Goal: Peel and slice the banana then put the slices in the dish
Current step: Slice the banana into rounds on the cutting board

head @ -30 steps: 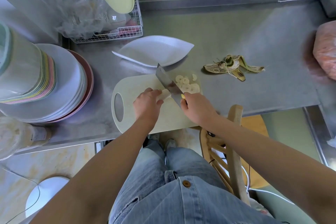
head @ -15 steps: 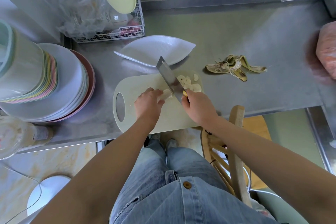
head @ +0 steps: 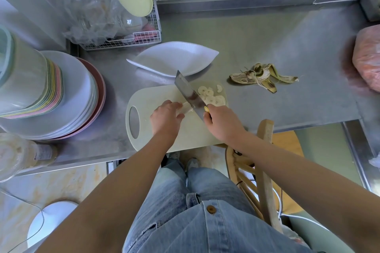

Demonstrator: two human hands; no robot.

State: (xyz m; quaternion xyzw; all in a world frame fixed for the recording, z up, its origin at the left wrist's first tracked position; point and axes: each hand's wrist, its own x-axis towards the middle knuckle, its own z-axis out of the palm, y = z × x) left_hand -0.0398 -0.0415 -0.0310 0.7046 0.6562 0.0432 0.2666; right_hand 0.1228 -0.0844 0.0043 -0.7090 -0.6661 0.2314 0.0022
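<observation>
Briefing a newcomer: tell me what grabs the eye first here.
The cleaver in the right hand stands out, its blade at the banana stub that the left hand holds on the cutting board. Cut slices lie at the board's far right corner, the empty white dish just behind it, and the peel on the counter to the right.

Washed blue denim all over. Jeans [head: 170, 187]: faded, paler down front of thighs, fine vertical streaks in weave. Shirt [head: 226, 230] over waist, same pale blue, stitched front edge, one round brown button [head: 211, 209]. Dark slit [head: 152, 229] with frayed edge at left hip. Forearms bare down to left hand [head: 165, 118] and right hand [head: 223, 123]. Pale shoes [head: 192, 163] peeking beyond knees.
</observation>
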